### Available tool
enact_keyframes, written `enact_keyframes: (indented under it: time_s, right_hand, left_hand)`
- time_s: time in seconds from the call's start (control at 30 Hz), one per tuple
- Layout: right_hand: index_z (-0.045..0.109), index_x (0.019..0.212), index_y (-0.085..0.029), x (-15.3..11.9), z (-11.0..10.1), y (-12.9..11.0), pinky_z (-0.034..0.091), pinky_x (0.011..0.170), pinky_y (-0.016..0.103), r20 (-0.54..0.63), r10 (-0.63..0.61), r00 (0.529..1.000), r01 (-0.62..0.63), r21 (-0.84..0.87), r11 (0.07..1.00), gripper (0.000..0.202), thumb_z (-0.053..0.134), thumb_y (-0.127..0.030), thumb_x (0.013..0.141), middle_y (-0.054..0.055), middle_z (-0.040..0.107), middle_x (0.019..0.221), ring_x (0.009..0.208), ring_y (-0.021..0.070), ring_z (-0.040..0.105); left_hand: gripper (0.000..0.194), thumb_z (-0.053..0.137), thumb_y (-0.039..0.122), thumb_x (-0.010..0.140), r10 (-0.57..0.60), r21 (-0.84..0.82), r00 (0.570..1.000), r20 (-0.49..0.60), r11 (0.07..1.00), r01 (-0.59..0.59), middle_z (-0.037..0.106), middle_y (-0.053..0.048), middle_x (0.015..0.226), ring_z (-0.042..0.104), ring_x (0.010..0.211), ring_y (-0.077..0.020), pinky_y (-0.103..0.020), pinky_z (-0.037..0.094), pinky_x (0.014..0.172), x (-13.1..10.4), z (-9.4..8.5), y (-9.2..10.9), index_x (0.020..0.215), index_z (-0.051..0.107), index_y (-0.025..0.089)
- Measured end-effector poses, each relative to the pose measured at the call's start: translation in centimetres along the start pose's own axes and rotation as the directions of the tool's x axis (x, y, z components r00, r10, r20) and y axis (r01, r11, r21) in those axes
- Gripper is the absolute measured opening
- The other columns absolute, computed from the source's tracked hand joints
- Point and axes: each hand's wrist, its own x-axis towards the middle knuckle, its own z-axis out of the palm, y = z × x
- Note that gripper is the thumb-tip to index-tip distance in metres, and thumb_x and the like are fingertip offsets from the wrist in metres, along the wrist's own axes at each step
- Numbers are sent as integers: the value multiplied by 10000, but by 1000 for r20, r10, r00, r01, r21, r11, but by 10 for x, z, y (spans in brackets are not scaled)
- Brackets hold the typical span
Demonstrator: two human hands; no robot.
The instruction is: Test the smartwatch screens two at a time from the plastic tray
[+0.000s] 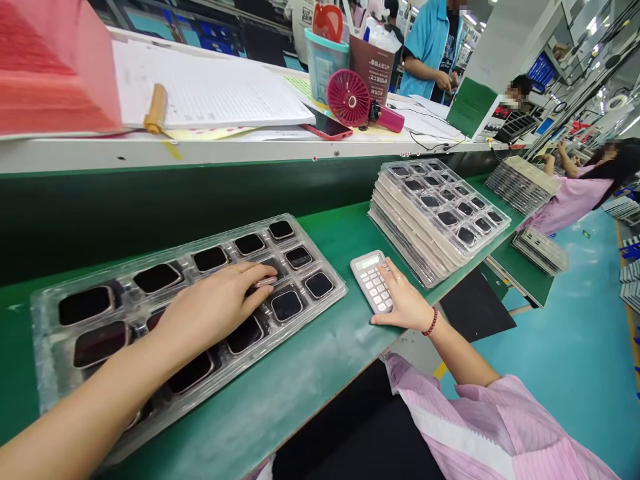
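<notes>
A clear plastic tray (320,313) lies on the green bench, its pockets holding several rounded-square pieces with black glassy faces (287,305). Over its middle, my left hand (220,297) has thumb and fingers closed around one such piece (264,283), mostly hidden by the fingers. To the right of the tray lies a pale calculator (374,283) with a small display and round keys. My right hand (407,300) grips it, thumb along its near edge and fingers over its right side.
Beyond the calculator stands a tall stack of filled trays (440,213). Farther along are another tray stack (523,183) and a person in pink (575,197). The shelf behind bears papers (210,87), a phone (327,125), a pink fan (349,98) and a blue basket (320,63).
</notes>
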Motion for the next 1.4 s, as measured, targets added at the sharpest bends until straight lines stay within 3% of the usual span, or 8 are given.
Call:
enact_keyframes:
  time_s: [0.13,0.3,0.43,0.77,0.97,1.1,1.3,1.4]
  right_hand:
    - [282,1576,-154,25,3,-6,340,1165,572,-61,-24,998,24,5,1000,1208,863,-585,608,223,212,1633,1502,410,250]
    - [723,1121,-194,27,-4,3,463,1046,477,-412,-94,906,129,56,990,321,496,-371,980,137,644,1240,1184,274,571]
    - [762,892,-210,17,-1,7,516,909,430,-463,-109,880,154,61,986,358,434,-308,993,95,696,964,960,236,610]
    - [786,956,-252,3,2,7,478,964,540,-468,-194,862,215,-10,977,307,482,-290,935,99,676,1125,1053,291,556]
    - [776,892,-235,8,-2,5,496,930,525,-415,-264,871,248,-92,964,282,500,-247,947,94,698,1104,1027,293,534]
    - [772,1000,-246,13,-5,-2,485,953,538,-400,-254,880,241,-85,967,304,470,-261,966,96,668,1185,1066,295,531]
    - [764,1019,-236,21,-7,-9,476,978,531,-270,-293,917,262,-145,954,283,490,-288,971,97,645,1257,1114,304,531]
    - [739,1033,-218,22,-11,-2,517,944,480,-339,-252,906,250,-52,967,293,460,-296,985,116,670,1156,1076,276,601]
  left_hand:
    - [512,280,439,951,-14,-30,999,35,999,16,647,-115,1315,625,1156,-324,-445,536,872,-5,-1,-2,1217,628,174]
    - [499,292,436,940,-28,-40,999,36,999,30,647,-109,1311,617,1168,-324,-454,535,867,-5,-1,-1,1210,627,184]
    - [501,298,456,940,-3,-74,1000,2,997,3,657,-112,1289,623,1157,-326,-461,524,916,-4,4,-7,1191,638,187]
    - [445,345,419,943,19,-96,1000,-9,995,-19,664,-113,1265,630,1133,-321,-438,521,918,-4,2,-1,1184,645,196]
    - [399,372,377,940,2,-110,1000,-10,994,-3,667,-95,1242,636,1101,-306,-404,533,856,-4,0,3,1169,653,208]
    - [369,398,355,943,12,-121,1000,-13,992,-14,678,-90,1213,634,1089,-297,-394,525,864,-4,-3,5,1162,654,204]
    - [360,400,351,945,6,-104,1000,-3,995,-6,677,-83,1212,636,1090,-291,-382,525,860,-4,-4,6,1157,655,212]
    - [363,398,354,942,8,-110,1000,-19,994,-10,679,-87,1205,638,1089,-294,-391,523,879,-3,-3,5,1153,661,220]
